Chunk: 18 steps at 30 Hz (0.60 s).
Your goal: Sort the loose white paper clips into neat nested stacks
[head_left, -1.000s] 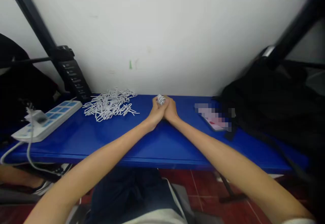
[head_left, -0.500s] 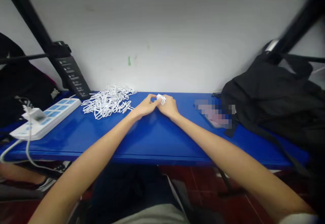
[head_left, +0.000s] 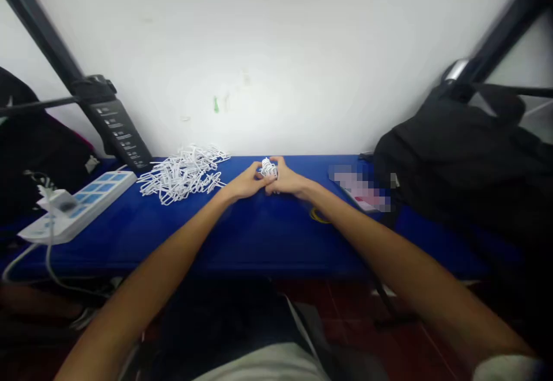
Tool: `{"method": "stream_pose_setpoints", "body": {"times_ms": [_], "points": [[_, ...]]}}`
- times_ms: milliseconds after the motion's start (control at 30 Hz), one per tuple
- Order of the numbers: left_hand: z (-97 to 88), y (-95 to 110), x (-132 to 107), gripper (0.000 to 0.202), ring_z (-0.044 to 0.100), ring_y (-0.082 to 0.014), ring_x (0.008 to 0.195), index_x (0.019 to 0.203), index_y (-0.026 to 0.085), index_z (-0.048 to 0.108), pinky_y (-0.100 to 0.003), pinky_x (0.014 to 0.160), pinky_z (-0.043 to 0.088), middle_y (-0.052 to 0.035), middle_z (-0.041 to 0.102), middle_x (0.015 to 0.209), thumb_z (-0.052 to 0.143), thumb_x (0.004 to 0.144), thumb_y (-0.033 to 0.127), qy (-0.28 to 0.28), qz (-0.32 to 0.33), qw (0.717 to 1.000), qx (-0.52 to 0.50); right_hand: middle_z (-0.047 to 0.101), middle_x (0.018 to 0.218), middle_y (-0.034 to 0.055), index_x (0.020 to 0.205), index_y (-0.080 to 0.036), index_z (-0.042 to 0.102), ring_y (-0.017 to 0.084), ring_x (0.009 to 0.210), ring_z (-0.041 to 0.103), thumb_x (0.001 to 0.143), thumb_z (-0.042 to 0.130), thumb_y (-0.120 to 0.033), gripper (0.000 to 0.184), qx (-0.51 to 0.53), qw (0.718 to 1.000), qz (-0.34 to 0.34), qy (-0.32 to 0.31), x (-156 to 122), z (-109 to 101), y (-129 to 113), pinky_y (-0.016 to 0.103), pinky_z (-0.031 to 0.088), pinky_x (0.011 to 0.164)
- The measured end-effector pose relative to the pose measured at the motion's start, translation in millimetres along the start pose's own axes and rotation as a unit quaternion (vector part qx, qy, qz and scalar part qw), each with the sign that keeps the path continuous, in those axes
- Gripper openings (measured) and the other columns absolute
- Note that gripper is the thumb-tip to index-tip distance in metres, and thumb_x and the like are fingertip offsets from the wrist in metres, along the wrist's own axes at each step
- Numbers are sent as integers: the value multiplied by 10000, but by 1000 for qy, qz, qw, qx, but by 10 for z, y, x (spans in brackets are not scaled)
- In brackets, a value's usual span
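Note:
My left hand (head_left: pixel 246 183) and my right hand (head_left: pixel 287 181) meet at the far part of the blue table (head_left: pixel 268 240). Between their fingertips they pinch a small bundle of bent white strips (head_left: pixel 268 168). The strips' material is hard to tell at this size. To the left of my left hand lies a loose, tangled pile of similar white strips (head_left: pixel 181 174), not touching the hand. A thin yellow loop (head_left: pixel 318 215) lies just below my right wrist.
A white power strip (head_left: pixel 78 208) with a plugged-in charger sits at the table's left. A blurred-out flat device (head_left: pixel 359 188) lies right of my hands, beside a black bag (head_left: pixel 466 150). Dark cloth (head_left: pixel 38 150) fills the far left. A white wall rises behind.
My hands have come closer, with the fingers of both now wrapped around the white bundle. The yellow loop now shows by my right wrist. The view has shifted slightly.

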State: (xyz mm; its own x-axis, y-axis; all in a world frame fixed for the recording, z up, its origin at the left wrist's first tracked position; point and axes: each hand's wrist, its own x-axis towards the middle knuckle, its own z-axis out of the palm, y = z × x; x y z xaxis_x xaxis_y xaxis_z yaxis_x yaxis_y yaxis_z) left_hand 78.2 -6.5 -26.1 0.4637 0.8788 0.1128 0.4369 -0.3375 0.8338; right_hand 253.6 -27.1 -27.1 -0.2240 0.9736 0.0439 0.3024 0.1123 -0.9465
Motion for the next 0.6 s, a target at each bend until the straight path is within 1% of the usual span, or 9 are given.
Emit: {"method": "stream_pose_setpoints", "body": {"times_ms": [67, 133, 200, 267, 333, 367, 433, 533, 600], "points": [[-13, -23, 15, 534, 699, -243, 870, 1376, 141, 586, -376, 870, 559, -93, 740, 1015, 698, 952, 447, 6, 18, 1000, 25, 658, 869, -53, 1604, -205, 147, 148, 650, 607, 530, 711, -22, 1227, 46, 998, 11, -42, -28, -77, -32, 236, 486, 543], [-18, -53, 39, 519, 693, -250, 888, 1368, 133, 610, -382, 887, 550, -107, 743, 1036, 682, 959, 444, 18, 35, 998, 46, 675, 897, -37, 1596, -216, 215, 152, 685, 625, 529, 685, 0, 1186, 69, 996, 12, -61, -35, -174, -52, 232, 490, 554], [-21, -81, 65, 527, 690, -257, 915, 1377, 136, 627, -385, 907, 543, -119, 750, 1077, 675, 959, 454, 24, 57, 996, 56, 722, 998, 8, 1501, -213, 417, 166, 787, 669, 540, 670, 5, 1018, 88, 993, -5, -73, -20, -279, -63, 238, 527, 609], [-29, -96, 84, 524, 693, -266, 944, 1370, 145, 653, -387, 924, 540, -127, 760, 1126, 673, 952, 460, 26, 77, 995, 58, 761, 1092, 49, 1313, -184, 619, 176, 885, 694, 582, 663, -16, 752, 87, 991, -36, -96, 5, -375, -67, 247, 558, 686], [-41, -88, 90, 487, 697, -280, 978, 1318, 151, 698, -386, 935, 536, -129, 772, 1161, 663, 948, 465, 22, 90, 994, 63, 790, 1104, 65, 1148, -160, 726, 173, 905, 701, 643, 668, -48, 520, 63, 990, -60, -111, 31, -446, -63, 247, 565, 735], [-49, -76, 86, 461, 698, -287, 992, 1277, 153, 724, -382, 935, 534, -126, 779, 1164, 654, 949, 468, 18, 91, 993, 71, 800, 1085, 69, 1105, -151, 753, 168, 891, 703, 672, 674, -63, 450, 49, 991, -65, -109, 42, -468, -58, 243, 564, 740], [-64, -36, 66, 425, 701, -295, 987, 1185, 154, 771, -374, 921, 527, -110, 797, 1119, 627, 956, 482, 19, 79, 992, 101, 811, 1065, 75, 1103, -142, 775, 162, 868, 706, 700, 681, -71, 420, 39, 992, -64, -97, 57, -491, -43, 233, 563, 730], [-68, 37, 20, 426, 695, -276, 875, 1009, 146, 813, -361, 877, 518, -71, 793, 903, 592, 967, 508, 39, 37, 986, 156, 817, 1052, 79, 1165, -145, 780, 160, 843, 712, 697, 690, -57, 485, 55, 993, -50, -96, 62, -488, -29, 229, 573, 706], [-48, 79, -4, 411, 692, -269, 842, 921, 148, 809, -358, 874, 517, -60, 773, 822, 592, 966, 494, 59, 17, 985, 159, 820, 1038, 73, 1173, -157, 786, 156, 826, 718, 692, 720, -66, 494, 71, 991, -42, -107, 54, -481, -34, 233, 587, 711]]}}
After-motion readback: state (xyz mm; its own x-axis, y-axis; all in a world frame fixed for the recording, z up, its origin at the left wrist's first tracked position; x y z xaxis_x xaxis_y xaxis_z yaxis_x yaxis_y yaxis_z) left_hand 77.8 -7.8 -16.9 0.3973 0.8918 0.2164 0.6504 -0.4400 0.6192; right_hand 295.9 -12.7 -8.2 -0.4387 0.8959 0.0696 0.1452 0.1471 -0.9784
